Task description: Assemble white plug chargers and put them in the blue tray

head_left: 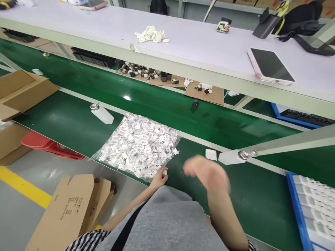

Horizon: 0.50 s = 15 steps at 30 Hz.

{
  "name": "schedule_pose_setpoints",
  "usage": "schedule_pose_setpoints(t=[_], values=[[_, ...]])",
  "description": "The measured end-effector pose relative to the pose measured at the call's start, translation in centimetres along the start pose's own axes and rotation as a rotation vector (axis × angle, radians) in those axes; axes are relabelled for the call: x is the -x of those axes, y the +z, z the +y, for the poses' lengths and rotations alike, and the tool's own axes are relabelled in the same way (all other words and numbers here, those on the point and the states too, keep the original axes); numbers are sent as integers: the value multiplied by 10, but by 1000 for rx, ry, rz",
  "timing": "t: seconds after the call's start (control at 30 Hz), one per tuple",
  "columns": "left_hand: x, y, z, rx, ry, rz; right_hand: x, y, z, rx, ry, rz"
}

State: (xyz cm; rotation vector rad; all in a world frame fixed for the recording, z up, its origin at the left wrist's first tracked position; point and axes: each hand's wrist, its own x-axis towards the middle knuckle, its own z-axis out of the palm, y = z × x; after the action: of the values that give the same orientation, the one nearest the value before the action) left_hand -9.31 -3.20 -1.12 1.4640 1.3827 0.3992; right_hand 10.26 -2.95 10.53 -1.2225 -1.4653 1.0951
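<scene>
A wide heap of small white plastic parts point(141, 144) lies on a clear bag on the green bench. At the heap's lower right edge, my left hand point(159, 178) is closed on a small white part point(164, 172). To the right, my right hand point(206, 172) is over the green surface, smeared by motion, and its fingers cannot be made out. Just beyond it lie a square white pad point(210, 154) and a white bottle with a metal top point(231, 157).
A second white bottle point(103, 114) lies left of the heap. The blue tray of white parts point(294, 198) is at the right. Above runs a pale shelf point(183, 38) with a phone point(272, 65). Cardboard boxes point(62, 212) and a red stool point(43, 141) stand at the left.
</scene>
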Motion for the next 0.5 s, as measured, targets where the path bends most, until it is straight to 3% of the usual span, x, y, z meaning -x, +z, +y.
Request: schedule_pose_setpoints(t=[0.1,0.17,0.23,0.3,0.4,0.5], values=[[-1,-9,1,-105,71,67,-55,27,42,337,249,81],[-1,-16,4,-256,127,106,-67,44,71,571,322,-20],[-2,-21,11,-449,184,141,-64,56,94,734,312,-198],[-8,-22,19,-618,171,147,-53,60,110,838,260,-292],[-22,-18,33,-779,32,107,-37,54,120,935,218,-203],[-35,-21,47,-810,-116,46,-22,42,124,936,281,-58]])
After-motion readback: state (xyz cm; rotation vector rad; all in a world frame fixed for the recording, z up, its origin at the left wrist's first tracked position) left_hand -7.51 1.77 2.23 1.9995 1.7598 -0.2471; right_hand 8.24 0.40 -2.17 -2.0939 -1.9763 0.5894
